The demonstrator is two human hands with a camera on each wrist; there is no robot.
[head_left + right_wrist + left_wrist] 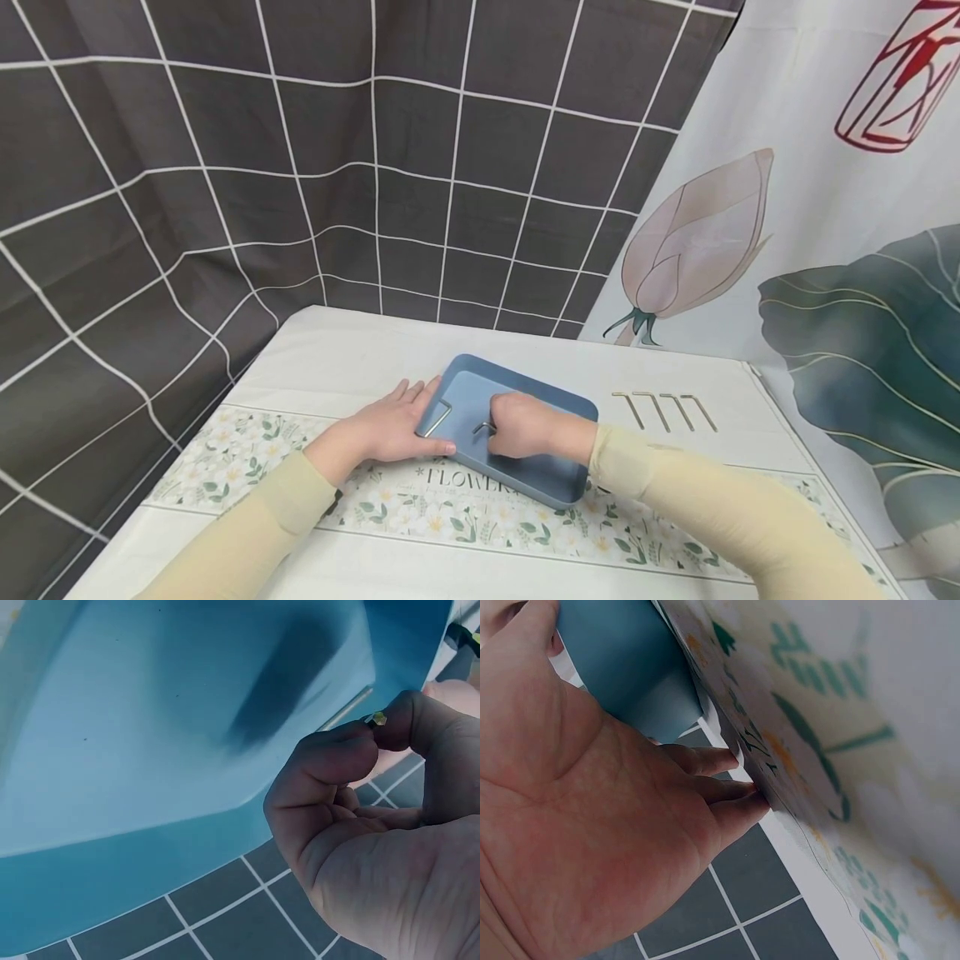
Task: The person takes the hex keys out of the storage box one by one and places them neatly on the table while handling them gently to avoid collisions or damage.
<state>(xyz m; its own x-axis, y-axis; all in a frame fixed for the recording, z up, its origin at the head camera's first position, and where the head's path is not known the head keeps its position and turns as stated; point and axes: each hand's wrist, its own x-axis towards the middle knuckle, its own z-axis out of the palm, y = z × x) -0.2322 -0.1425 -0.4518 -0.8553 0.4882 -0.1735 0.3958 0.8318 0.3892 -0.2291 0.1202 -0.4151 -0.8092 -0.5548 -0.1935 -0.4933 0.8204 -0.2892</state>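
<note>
A blue rectangular tray (528, 387) stands at an angle on the table, between both hands. My left hand (386, 427) lies along its left end with fingers extended, the thumb at the near rim. In the left wrist view, its palm (622, 817) is beside the tray wall (634, 667) and the fingertips meet the tablecloth. Over the tray's inside, my right hand (521, 425) pinches a hex key (482, 427) between thumb and curled index finger; its six-sided end (377, 718) pokes out in the right wrist view. Another hex key (438, 421) lies at the tray's left end.
Several more hex keys (661, 412) lie in a row on the table to the right of the tray. A floral printed band (420, 508) crosses the white tablecloth. Behind stand a dark gridded curtain (420, 208) and a white flower-printed cloth (750, 292).
</note>
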